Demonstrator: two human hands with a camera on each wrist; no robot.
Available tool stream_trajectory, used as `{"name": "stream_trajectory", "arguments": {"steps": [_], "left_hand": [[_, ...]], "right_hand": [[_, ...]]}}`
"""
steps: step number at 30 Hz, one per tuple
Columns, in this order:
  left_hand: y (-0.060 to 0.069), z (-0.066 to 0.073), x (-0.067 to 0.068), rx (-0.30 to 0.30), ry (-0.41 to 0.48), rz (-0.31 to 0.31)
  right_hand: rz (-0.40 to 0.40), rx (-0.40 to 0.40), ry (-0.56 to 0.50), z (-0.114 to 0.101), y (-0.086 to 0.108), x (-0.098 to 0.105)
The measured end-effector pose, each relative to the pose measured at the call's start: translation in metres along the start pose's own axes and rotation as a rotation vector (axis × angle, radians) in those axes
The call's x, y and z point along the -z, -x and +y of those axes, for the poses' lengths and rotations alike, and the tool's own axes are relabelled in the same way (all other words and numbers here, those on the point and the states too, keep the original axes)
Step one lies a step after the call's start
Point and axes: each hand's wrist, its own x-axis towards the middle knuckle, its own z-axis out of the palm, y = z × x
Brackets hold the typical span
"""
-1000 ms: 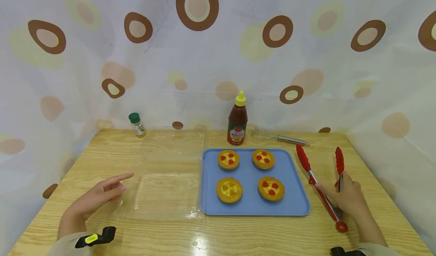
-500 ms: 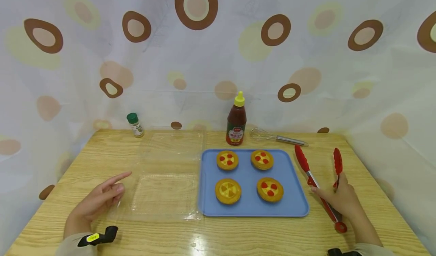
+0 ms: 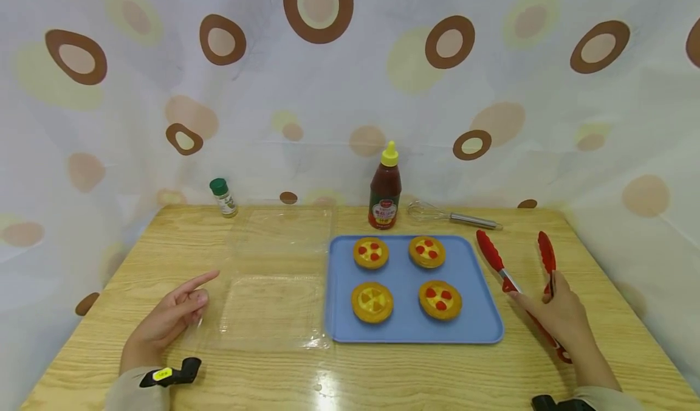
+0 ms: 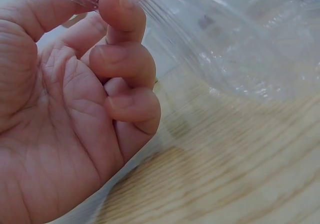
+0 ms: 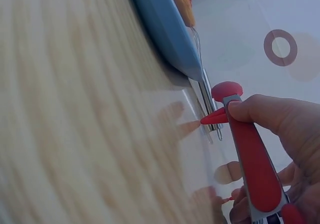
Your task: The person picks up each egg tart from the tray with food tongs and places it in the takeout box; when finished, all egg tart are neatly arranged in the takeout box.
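My right hand [image 3: 560,314] grips the open red-and-metal tongs [image 3: 492,256] beside the blue tray's right edge. In the right wrist view, the thumb of that hand [image 5: 295,134] presses one red arm of the tongs [image 5: 254,164]. The left hand [image 3: 164,323] is by the near left side of a clear plastic container [image 3: 273,307], index finger extended. Its other fingers are loosely bent in the left wrist view, where the hand [image 4: 75,119] appears beside clear plastic [image 4: 240,53]; whether it touches the plastic, I cannot tell.
Several small pizza-like tarts, among them one without red toppings [image 3: 372,302], sit on the blue tray [image 3: 401,332]. Behind it are a red sauce bottle [image 3: 385,195] and a whisk [image 3: 473,219]. A green-capped shaker [image 3: 223,198] stands at the back left.
The left hand and forearm have shifted slightly right, toward the container. The tongs' ring end has moved a little right and is now partly behind my right wrist. The head view has shifted slightly.
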Motion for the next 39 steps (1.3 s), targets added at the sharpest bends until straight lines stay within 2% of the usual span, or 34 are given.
{"name": "stream_trajectory", "arguments": {"steps": [5, 9, 13, 20, 25, 29, 35, 39], "left_hand": [[0.0, -0.001, 0.001, -0.006, -0.016, 0.008], [-0.001, -0.001, 0.0, -0.016, -0.011, -0.002], [-0.001, 0.001, -0.001, -0.028, -0.016, -0.018], [-0.001, 0.002, -0.001, -0.014, -0.025, -0.009], [-0.001, 0.001, -0.001, -0.032, -0.004, -0.029], [0.0, 0.0, 0.0, -0.04, 0.007, -0.042], [0.001, -0.001, 0.001, -0.024, -0.027, -0.003], [0.001, -0.002, 0.002, -0.012, -0.044, 0.015]], "right_hand": [[0.046, -0.01, 0.01, 0.0, 0.001, -0.001], [0.061, 0.022, 0.042, -0.001, 0.002, 0.0], [0.113, 0.066, 0.071, -0.004, 0.003, 0.002], [0.188, 0.069, 0.084, -0.011, 0.007, 0.007], [0.265, 0.142, 0.093, -0.017, 0.008, 0.011], [0.287, 0.178, 0.088, -0.025, 0.012, 0.016], [0.283, 0.182, 0.071, -0.043, 0.018, 0.023], [0.328, 0.252, 0.028, -0.053, 0.023, 0.025]]}}
